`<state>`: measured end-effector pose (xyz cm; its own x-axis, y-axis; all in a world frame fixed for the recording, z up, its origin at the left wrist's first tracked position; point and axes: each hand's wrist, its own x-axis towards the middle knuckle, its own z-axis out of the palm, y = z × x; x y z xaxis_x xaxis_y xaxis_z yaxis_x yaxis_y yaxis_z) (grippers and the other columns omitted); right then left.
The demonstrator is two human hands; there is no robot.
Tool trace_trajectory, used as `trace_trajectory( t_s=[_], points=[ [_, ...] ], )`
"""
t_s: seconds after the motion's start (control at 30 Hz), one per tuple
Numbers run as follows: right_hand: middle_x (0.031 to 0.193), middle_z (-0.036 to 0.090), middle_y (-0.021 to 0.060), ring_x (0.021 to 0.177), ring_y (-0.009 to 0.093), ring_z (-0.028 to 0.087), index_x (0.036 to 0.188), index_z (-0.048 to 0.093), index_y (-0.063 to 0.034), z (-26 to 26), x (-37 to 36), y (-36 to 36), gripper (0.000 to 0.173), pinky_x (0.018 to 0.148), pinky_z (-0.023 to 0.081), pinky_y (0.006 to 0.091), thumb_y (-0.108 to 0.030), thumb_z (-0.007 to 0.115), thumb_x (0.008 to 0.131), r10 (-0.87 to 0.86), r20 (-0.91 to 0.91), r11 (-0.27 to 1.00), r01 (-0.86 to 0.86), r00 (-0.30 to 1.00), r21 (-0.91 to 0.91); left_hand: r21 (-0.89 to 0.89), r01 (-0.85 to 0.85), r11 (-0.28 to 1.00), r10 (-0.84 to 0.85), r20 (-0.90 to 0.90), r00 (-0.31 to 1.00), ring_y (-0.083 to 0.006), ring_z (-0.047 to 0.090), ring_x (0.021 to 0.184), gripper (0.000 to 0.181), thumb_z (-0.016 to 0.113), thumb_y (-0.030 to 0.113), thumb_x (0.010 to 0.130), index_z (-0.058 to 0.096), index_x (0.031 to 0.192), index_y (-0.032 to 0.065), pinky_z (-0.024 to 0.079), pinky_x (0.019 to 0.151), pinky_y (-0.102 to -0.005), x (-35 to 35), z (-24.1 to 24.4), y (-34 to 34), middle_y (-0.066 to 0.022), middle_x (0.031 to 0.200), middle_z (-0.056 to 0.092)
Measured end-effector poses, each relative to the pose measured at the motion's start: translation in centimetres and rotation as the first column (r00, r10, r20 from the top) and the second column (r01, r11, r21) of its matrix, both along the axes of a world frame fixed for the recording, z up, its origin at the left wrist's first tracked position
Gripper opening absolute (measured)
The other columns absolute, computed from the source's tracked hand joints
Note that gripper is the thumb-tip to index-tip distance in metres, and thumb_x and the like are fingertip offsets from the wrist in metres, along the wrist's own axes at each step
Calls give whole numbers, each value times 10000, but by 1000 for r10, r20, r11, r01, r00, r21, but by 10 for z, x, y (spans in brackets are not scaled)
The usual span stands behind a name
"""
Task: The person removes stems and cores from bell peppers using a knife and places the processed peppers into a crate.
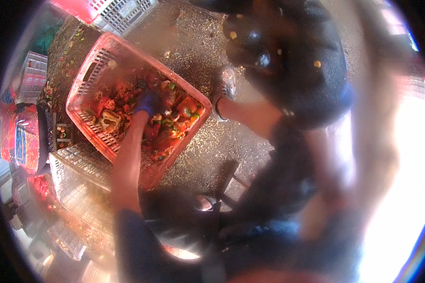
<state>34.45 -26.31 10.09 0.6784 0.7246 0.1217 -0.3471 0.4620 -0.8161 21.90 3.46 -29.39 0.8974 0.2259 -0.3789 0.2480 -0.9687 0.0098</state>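
My left hand [148, 102], in a blue glove, reaches into a red plastic crate [194, 91] of bell pepper pieces. The contents are mostly red, with some green and orange bits; a pale, cut-open pepper [110, 121] lies left of the hand. The fingers are blurred among the pieces, so their grip cannot be made out. My right hand is not in view; a blurred forearm at the right runs up to a dark, bulky shape [304, 81] that fills the upper right and bears a few yellowish spots.
A whitish slatted crate [81, 169] stands against the near left side of the red one. Another crate [124, 14] is at the top. A patterned, cushion-like thing [27, 138] lies far left. A shoe [227, 80] rests on the debris-strewn ground [205, 152], right of the red crate.
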Motion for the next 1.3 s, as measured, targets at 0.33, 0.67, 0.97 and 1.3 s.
trace_trajectory(
  t_s=[0.33, 0.67, 0.97, 1.3],
  points=[
    [1078, 649, 86, 821, 168, 615, 1219, 603, -52, 27, -35, 9, 364, 705, 532, 318, -333, 610, 988, 364, -187, 931, -364, 913, 33, -973, -192, 130, 828, 0, 561, -165, 588, 1121, 598, 758, 316, 872, 559, 1354, 23, 483, 972, -348, -140, 147, -29, -66, 1271, 620],
    [829, 696, 71, 712, 109, 598, 1140, 671, -4, -26, -159, 65, 271, 594, 507, 320, -232, 648, 994, 340, 400, 834, -76, 851, -546, -834, 466, 296, 890, 418, 183, -166, 591, 1138, 397, 639, -23, 925, 551, 1306, 46, 493, 1011, -338, -194, 266, -42, -49, 1222, 608],
    [859, 699, 224, 755, 400, 699, 1150, 666, -68, -41, -227, 96, 281, 643, 543, 457, -246, 687, 934, 250, 808, 906, 165, 533, -389, -730, 668, 144, 963, 258, 75, -194, 603, 1150, 642, 694, -125, 857, 466, 1416, 93, 529, 1006, -362, -242, 301, -26, -75, 1286, 597],
    [862, 691, 234, 714, 337, 696, 1320, 571, 1, -53, -234, 107, 442, 646, 555, 423, -253, 669, 971, 203, 919, 934, 214, 338, -286, -741, 616, 268, 932, 361, 29, -208, 595, 1166, 684, 717, -143, 828, 458, 1419, 85, 549, 1004, -365, -247, 306, -25, -73, 1321, 562]
  ],
)
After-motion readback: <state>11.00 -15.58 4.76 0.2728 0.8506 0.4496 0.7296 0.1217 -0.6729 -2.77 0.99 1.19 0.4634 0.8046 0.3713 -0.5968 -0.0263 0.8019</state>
